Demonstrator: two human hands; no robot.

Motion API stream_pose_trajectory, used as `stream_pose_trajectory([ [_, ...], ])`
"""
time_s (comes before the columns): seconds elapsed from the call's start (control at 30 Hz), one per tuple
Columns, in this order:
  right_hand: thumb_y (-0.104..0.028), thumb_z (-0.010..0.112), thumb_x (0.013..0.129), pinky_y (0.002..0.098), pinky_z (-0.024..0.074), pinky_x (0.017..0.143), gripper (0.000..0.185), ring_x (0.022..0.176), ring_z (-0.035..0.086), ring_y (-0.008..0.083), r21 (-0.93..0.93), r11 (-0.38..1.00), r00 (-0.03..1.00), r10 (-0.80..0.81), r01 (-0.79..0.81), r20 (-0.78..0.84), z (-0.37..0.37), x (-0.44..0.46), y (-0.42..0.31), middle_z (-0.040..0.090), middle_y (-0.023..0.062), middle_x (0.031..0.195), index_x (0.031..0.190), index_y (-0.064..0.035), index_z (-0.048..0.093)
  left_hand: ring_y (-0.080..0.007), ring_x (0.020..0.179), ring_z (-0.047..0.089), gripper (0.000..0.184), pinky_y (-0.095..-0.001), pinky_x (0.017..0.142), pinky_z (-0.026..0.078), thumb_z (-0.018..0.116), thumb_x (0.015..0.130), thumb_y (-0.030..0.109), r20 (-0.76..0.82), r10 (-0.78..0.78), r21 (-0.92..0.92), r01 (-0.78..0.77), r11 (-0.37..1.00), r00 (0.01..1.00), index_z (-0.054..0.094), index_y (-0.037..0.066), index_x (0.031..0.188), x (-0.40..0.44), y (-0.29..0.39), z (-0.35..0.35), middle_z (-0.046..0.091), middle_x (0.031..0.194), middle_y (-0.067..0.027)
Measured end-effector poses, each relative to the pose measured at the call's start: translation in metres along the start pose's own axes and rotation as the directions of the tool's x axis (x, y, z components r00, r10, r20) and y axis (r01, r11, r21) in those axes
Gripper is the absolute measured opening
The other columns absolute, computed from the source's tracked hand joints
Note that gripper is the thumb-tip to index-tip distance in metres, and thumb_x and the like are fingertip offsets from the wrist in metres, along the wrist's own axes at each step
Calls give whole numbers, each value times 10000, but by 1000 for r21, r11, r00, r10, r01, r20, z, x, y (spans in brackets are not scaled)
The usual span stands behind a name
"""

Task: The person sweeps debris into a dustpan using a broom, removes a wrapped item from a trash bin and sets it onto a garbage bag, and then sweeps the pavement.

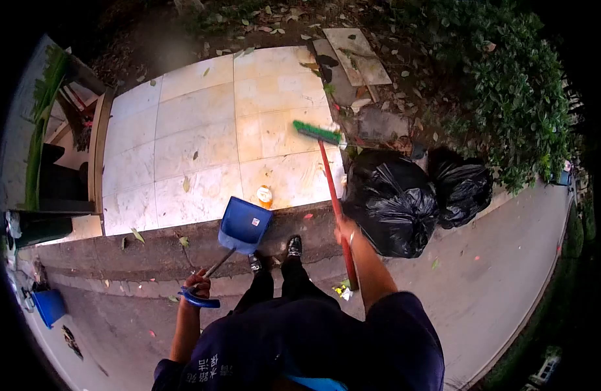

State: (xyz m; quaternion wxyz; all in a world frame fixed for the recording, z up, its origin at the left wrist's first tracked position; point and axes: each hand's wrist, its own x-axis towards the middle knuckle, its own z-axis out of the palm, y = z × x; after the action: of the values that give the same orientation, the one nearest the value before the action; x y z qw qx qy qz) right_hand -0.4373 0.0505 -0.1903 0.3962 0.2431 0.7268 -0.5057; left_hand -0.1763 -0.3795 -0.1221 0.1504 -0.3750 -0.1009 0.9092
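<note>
My left hand (197, 284) is closed round the handle of a blue long-handled dustpan (243, 225), just below its curved blue grip. The pan lies against the front edge of the pale tiled slab. In my right hand (345, 231) is the red stick of a broom (329, 171), gripped partway along. Its green bristle head (317, 132) rests at the slab's right edge, beside some whitish scraps. An orange-and-white piece of litter (265, 195) sits on the tiles just above the dustpan.
Two full black garbage bags (395, 202) stand right of the slab, below a leafy bush (519, 85). A wooden-framed structure (95, 150) borders the left side. A blue bin (49, 306) is at lower left. Leaves and yellow-white litter (343, 290) dot the pavement.
</note>
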Motion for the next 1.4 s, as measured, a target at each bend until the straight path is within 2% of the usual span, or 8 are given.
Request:
stream_pose_trajectory([
  [0.13,-584,272,715,330,294,265,601,270,404,213,-117,984,990,-138,132,-37,-8,26,-38,402,76,349,494,-50,437,-130,518,417,265,-192,364,303,377,723,62,28,-79,-85,81,993,997,431,58,983,0,-1,-5,389,634,-45],
  [0.37,-370,370,776,346,381,340,335,406,482,232,-366,929,985,114,-59,129,-13,-53,96,487,145,594,916,-69,412,-139,501,421,277,-193,331,298,378,716,46,-84,105,-53,-110,993,991,367,50,992,-4,-4,0,375,633,-60],
  [0.43,-309,363,790,351,365,322,266,383,443,242,130,990,986,27,-48,165,-6,-103,140,464,106,578,938,-91,399,-144,503,428,281,-192,327,297,379,717,48,-74,94,-77,-99,992,993,352,50,997,-7,-5,-5,376,634,-63],
  [0.5,-311,367,793,311,354,309,264,357,405,190,-479,790,920,-275,382,280,-7,-127,150,441,73,562,957,-104,373,-154,505,443,293,-190,318,295,383,720,50,-39,81,-101,-85,991,996,322,51,1007,-6,-2,-5,378,636,-70],
  [0.6,-355,338,800,229,335,306,304,337,339,89,221,891,874,293,-397,388,-2,-199,79,389,31,530,926,-81,380,-159,509,449,271,-196,321,321,392,710,49,1,22,-113,-21,993,1000,349,35,978,-5,5,-8,386,639,-72],
  [0.87,-339,345,793,224,314,286,299,317,315,81,-42,979,979,200,-198,40,7,-223,29,406,50,542,997,-123,376,-164,484,434,283,-201,345,360,451,650,-1,-88,142,4,-142,990,986,401,24,928,-7,8,-9,398,621,-90],
  [1.27,-369,341,781,274,304,314,306,332,341,146,98,970,955,198,-223,220,45,-168,68,351,43,440,813,-66,371,-148,475,408,288,-203,312,318,453,677,25,-119,166,102,-154,983,979,355,24,948,-14,9,-10,369,577,-58],
  [1.4,-381,366,772,264,308,328,323,371,377,142,-264,834,846,-371,485,383,40,-196,122,399,38,494,831,-66,399,-140,488,413,220,-193,313,290,442,672,10,10,80,90,-81,993,997,379,17,882,-11,16,-17,363,585,-54],
])
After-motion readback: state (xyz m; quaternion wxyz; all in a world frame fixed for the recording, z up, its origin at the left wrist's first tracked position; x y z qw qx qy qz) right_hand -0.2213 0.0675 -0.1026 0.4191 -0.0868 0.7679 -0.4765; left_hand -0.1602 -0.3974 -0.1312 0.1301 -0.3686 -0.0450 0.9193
